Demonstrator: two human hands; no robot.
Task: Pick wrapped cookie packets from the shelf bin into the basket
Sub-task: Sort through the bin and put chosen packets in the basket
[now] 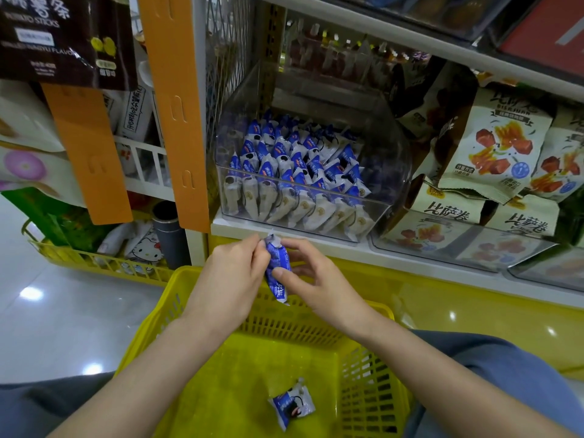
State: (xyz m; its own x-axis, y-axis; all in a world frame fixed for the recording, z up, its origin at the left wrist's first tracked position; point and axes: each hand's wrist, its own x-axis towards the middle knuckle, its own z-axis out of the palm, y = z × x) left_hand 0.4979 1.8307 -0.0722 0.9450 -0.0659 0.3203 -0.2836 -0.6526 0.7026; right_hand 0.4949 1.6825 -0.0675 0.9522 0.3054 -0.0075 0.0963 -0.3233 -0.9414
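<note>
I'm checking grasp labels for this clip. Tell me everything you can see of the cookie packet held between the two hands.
The held packet is a small pillow pack of glossy film, blue with white print and crimped white ends. It hangs nearly upright, above the far wall of the yellow basket and just below the shelf edge. The left hand pinches its upper end; the right hand pinches its middle between thumb and fingers. It looks sealed; the print is too blurred to read.

Glossy clear plastic bin (392, 159)
</note>
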